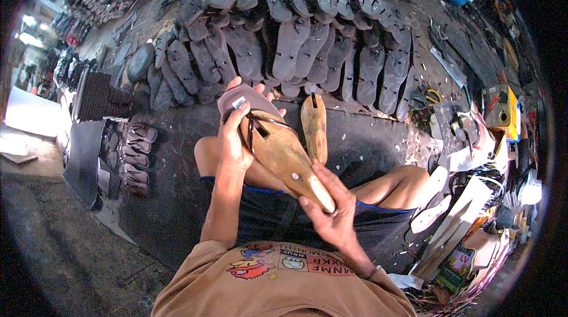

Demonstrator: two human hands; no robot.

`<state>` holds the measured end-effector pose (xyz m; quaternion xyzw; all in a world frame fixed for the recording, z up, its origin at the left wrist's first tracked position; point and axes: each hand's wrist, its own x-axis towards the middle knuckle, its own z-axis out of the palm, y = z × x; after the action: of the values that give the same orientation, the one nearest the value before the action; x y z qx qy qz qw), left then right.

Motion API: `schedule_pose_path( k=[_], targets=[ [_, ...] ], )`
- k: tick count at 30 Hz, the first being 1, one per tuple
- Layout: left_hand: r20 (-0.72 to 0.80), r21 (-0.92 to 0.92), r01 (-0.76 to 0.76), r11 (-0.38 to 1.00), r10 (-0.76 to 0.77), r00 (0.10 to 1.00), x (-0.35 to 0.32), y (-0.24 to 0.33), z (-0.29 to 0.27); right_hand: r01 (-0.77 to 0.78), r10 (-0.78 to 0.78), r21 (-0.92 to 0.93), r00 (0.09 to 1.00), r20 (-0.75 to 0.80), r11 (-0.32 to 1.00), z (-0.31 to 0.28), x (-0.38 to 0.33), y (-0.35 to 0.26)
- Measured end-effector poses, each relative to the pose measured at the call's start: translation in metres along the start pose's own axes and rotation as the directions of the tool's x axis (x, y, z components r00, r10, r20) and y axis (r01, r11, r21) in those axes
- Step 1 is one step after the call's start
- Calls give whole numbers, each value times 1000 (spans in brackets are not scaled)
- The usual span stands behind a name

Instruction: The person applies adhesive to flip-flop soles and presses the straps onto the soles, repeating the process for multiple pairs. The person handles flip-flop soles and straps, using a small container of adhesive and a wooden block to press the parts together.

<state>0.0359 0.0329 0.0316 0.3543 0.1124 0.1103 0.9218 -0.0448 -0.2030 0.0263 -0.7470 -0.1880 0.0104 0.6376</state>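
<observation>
A wooden shoe last [284, 157] lies slantwise between my two hands, its narrow end toward my body. My left hand [235, 139] grips a flip-flop [260, 102] with a mauve-grey sole and a small white label. Its thumb presses on top near the label, and the fingers wrap beneath the sole. The dark strap [251, 133] passes over the broad, slotted end of the last. My right hand [332, 213] is closed around the narrow end. A second wooden last [314, 128] rests on the black mat [171, 157] just beyond.
Many dark soles [293, 45] with short pegs stand in stacked rows ahead. Several finished flip-flops [137, 157] lie at the left. Pale sandals [431, 213], scraps and a yellow box [502, 110] crowd the right. My bent knees [393, 190] flank the work.
</observation>
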Motion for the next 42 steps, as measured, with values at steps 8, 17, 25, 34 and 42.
schedule_pose_path(
  k=[8,17,25,34,42],
  targets=[
    [32,152,30,988,-35,999,-7,-28,-3,-164,183,175,978,-98,971,21,1,29],
    [135,73,233,970,-241,961,-21,-16,7,-565,330,752,677,658,-340,19,-19,69],
    [106,154,140,978,-157,982,-30,-9,19,-542,243,682,667,705,-491,14,-15,52],
    [78,108,105,989,-114,990,-33,-18,6,-539,378,813,722,580,-218,12,-22,56],
    [-163,220,310,925,-279,946,-83,-62,-23,-3,26,-135,986,163,991,24,-11,11]
  ],
)
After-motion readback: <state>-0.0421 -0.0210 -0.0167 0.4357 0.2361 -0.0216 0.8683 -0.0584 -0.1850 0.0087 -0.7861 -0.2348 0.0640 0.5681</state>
